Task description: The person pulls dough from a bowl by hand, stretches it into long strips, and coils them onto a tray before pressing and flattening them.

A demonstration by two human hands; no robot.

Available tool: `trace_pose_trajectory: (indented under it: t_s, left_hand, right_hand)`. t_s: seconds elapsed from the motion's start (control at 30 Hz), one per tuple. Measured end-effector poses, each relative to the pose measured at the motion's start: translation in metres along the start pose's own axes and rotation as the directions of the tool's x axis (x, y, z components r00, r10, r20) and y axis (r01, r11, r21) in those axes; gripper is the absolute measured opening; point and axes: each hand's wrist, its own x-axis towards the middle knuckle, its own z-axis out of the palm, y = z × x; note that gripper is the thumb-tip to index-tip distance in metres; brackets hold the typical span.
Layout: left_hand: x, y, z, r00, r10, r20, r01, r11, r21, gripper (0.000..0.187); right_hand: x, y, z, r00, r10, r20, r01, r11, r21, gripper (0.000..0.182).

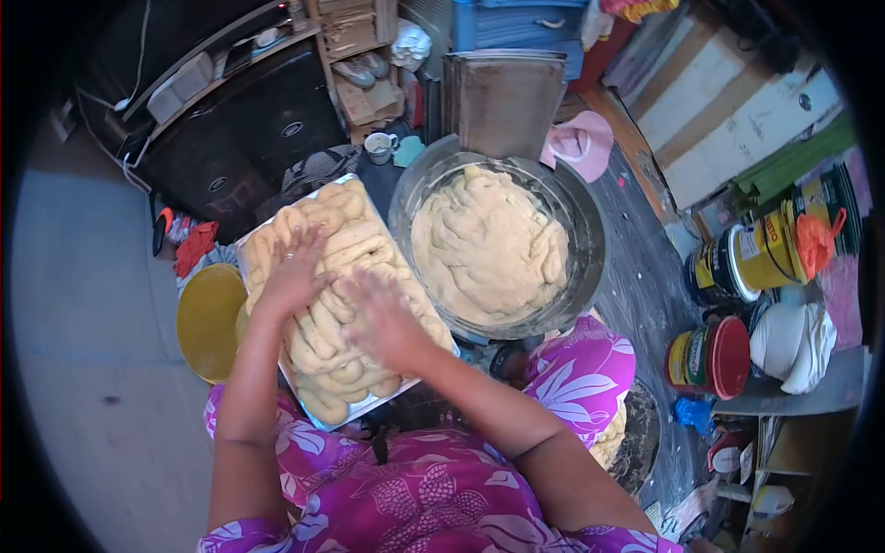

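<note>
Left hand (295,267) flat and spread wide, fingers apart, palm down on the pale twisted dough pieces (346,350) piled in the rectangular white tray (318,419); nothing gripped. Right hand (385,318) likewise flat and wide, palm down on the same pile, just beside the left; slightly blurred, nothing held. Tray resting across the lap, over the purple floral-print dress (442,488), heaped full from near edge to far edge.

Large round glass bowl (576,207) just beside the tray on the right, holding a mass of pale yellow kneaded dough (489,244); apart from both hands. Round yellow lid (207,323) on the floor left of the tray. Grey metal baking trays (502,97) upright beyond the bowl, pink cap (583,143) next to them. White mug (378,146) farther back. Yellow tins with red lids (728,355) on the right, near folded white cloth (793,346).
</note>
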Motion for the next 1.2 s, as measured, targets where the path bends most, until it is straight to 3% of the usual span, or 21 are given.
trace_pose_trajectory:
  t_s: [0.03, 0.1, 0.17, 0.23, 0.3, 0.37, 0.43, 0.5, 0.63, 0.67, 0.73, 0.77, 0.83, 0.9, 0.97, 1.0, 1.03, 1.07, 1.1, 1.13, 1.2]
  left_hand:
    - [0.000, 0.006, -0.002, 0.998, -0.057, 0.024, 0.057, 0.998, -0.001, 0.073]
    - [0.009, 0.027, 0.003, 0.999, -0.024, -0.043, 0.025, 1.000, 0.011, 0.071]
    - [0.025, 0.075, 0.005, 0.991, 0.048, -0.124, -0.060, 0.994, -0.093, 0.066]
    - [0.046, 0.125, 0.026, 0.977, 0.156, -0.144, -0.176, 0.975, -0.135, 0.061]
    - [0.060, 0.176, 0.034, 0.979, 0.202, 0.036, -0.199, 0.978, -0.063, 0.059]
    - [0.067, 0.209, 0.057, 0.965, 0.237, 0.112, -0.234, 0.971, -0.039, 0.060]
    - [0.068, 0.226, 0.072, 0.942, 0.271, 0.198, -0.275, 0.961, -0.007, 0.061]
    - [0.065, 0.236, 0.076, 0.891, 0.342, 0.299, -0.335, 0.939, -0.076, 0.064]
    - [0.060, 0.225, 0.088, 0.870, 0.315, 0.379, -0.326, 0.945, -0.036, 0.066]
    - [0.059, 0.220, 0.091, 0.867, 0.313, 0.387, -0.335, 0.942, -0.012, 0.067]
    - [0.055, 0.214, 0.094, 0.848, 0.309, 0.432, -0.347, 0.938, 0.010, 0.067]
    - [0.053, 0.213, 0.092, 0.829, 0.318, 0.460, -0.354, 0.935, -0.008, 0.067]
    - [0.058, 0.209, 0.094, 0.820, 0.319, 0.476, -0.354, 0.935, -0.016, 0.068]
    - [0.056, 0.208, 0.097, 0.780, 0.378, 0.499, -0.379, 0.920, -0.103, 0.069]
    - [0.060, 0.212, 0.092, 0.765, 0.394, 0.509, -0.394, 0.912, -0.113, 0.069]
    - [0.061, 0.214, 0.091, 0.746, 0.423, 0.515, -0.405, 0.901, -0.153, 0.069]
    - [0.064, 0.215, 0.088, 0.729, 0.450, 0.516, -0.414, 0.890, -0.191, 0.069]
    - [0.067, 0.218, 0.084, 0.721, 0.462, 0.517, -0.403, 0.886, -0.229, 0.068]
    - [0.070, 0.217, 0.080, 0.725, 0.463, 0.510, -0.402, 0.886, -0.232, 0.068]
    - [0.074, 0.218, 0.076, 0.721, 0.483, 0.496, -0.417, 0.875, -0.246, 0.069]
    - [0.087, 0.225, 0.062, 0.711, 0.520, 0.473, -0.442, 0.854, -0.275, 0.070]
  right_hand:
    - [0.000, 0.016, -0.009, 0.991, 0.058, -0.122, -0.048, 0.995, 0.084, 0.071]
    - [0.007, 0.052, -0.022, 0.914, 0.225, -0.338, -0.133, 0.952, 0.275, 0.067]
    - [0.015, 0.087, -0.028, 0.813, 0.425, -0.399, -0.228, 0.862, 0.453, 0.062]
    - [0.021, 0.117, -0.030, 0.759, 0.560, -0.333, -0.282, 0.743, 0.607, 0.060]
    - [0.014, 0.189, -0.011, 0.770, 0.526, -0.361, -0.373, 0.831, 0.414, 0.062]
    - [-0.007, 0.224, -0.027, 0.746, 0.561, -0.358, -0.472, 0.825, 0.311, 0.066]
    - [-0.030, 0.284, -0.025, 0.584, 0.762, -0.281, -0.697, 0.648, 0.307, 0.070]
    - [-0.059, 0.341, -0.025, 0.485, 0.830, -0.276, -0.785, 0.552, 0.280, 0.070]
    - [-0.102, 0.410, -0.049, 0.346, 0.892, -0.292, -0.938, 0.316, -0.145, 0.058]
    - [-0.104, 0.426, -0.053, 0.337, 0.895, -0.290, -0.941, 0.312, -0.131, 0.058]
    - [-0.117, 0.447, -0.047, 0.471, 0.762, -0.444, -0.881, 0.390, -0.266, 0.053]
    - [-0.123, 0.454, -0.042, 0.456, 0.780, -0.429, -0.890, 0.379, -0.255, 0.053]
    - [-0.114, 0.476, -0.048, 0.627, 0.715, -0.310, -0.759, 0.470, -0.451, 0.049]
    - [-0.114, 0.488, -0.053, 0.620, 0.727, -0.295, -0.765, 0.475, -0.435, 0.044]
    - [-0.115, 0.498, -0.067, 0.619, 0.753, -0.223, -0.777, 0.547, -0.312, 0.042]
    - [-0.115, 0.512, -0.078, 0.600, 0.765, -0.236, -0.799, 0.587, -0.129, 0.033]
    - [-0.107, 0.501, -0.105, 0.512, 0.819, -0.258, -0.797, 0.565, 0.213, 0.029]
    - [-0.099, 0.484, -0.138, 0.427, 0.872, -0.241, -0.695, 0.487, 0.529, 0.025]
    - [-0.096, 0.488, -0.162, 0.423, 0.850, -0.314, -0.535, 0.514, 0.670, 0.026]
    - [-0.095, 0.481, -0.192, 0.443, 0.867, -0.229, -0.392, 0.417, 0.820, 0.032]
    - [-0.082, 0.432, -0.260, 0.547, 0.836, -0.034, -0.525, 0.375, 0.764, 0.042]
